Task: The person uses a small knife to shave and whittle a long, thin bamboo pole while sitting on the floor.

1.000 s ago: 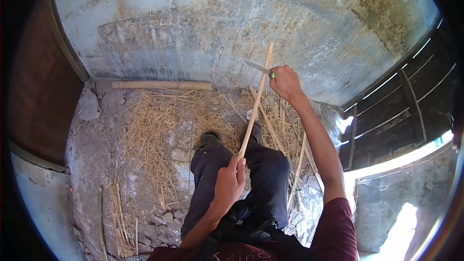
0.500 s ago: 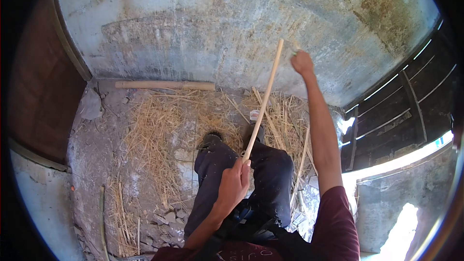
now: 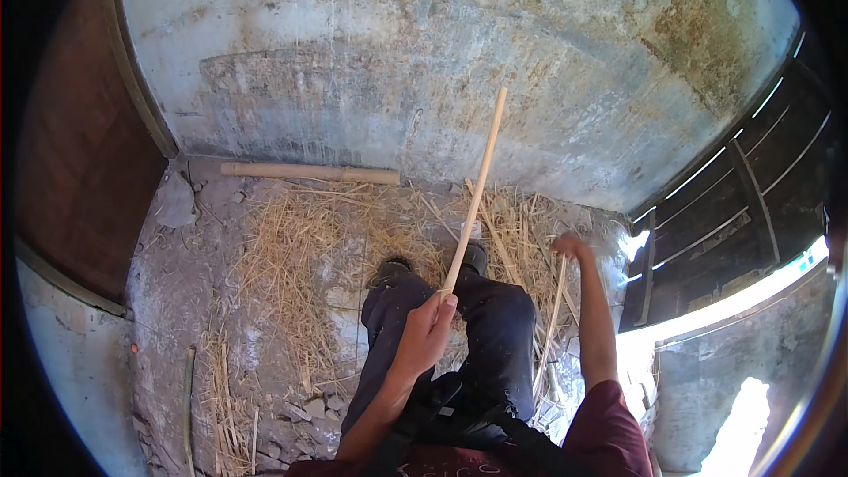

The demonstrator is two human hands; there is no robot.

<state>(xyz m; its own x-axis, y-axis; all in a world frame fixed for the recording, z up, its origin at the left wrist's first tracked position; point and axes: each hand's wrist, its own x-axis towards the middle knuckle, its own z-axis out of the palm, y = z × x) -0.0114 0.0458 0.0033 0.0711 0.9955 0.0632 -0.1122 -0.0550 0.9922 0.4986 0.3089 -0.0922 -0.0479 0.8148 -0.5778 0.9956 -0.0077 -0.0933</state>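
A long, slender, pale wooden stick (image 3: 480, 185) slants up and away from my left hand (image 3: 426, 331), which is closed round its near end with the thumb along it. The stick's far end stands free in front of the wall. My right hand (image 3: 574, 247) is out to the right, apart from the stick, over the straw and strips. Its fingers look curled, but motion blurs them; a faint grey smear beside them may be a small tool, too unclear to name.
Straw and shavings (image 3: 291, 256) cover the floor round my shoes. A thick bamboo pole (image 3: 309, 173) lies along the foot of the stained wall (image 3: 371, 62). Long split strips (image 3: 508, 243) lie at the right, broken rubble (image 3: 314, 406) at the lower left. A dark slatted wall (image 3: 733, 212) stands right.
My right hand has dropped from near the stick's far end, down and toward me. My left hand keeps its hold; the stick's far end has shifted slightly left and lower.
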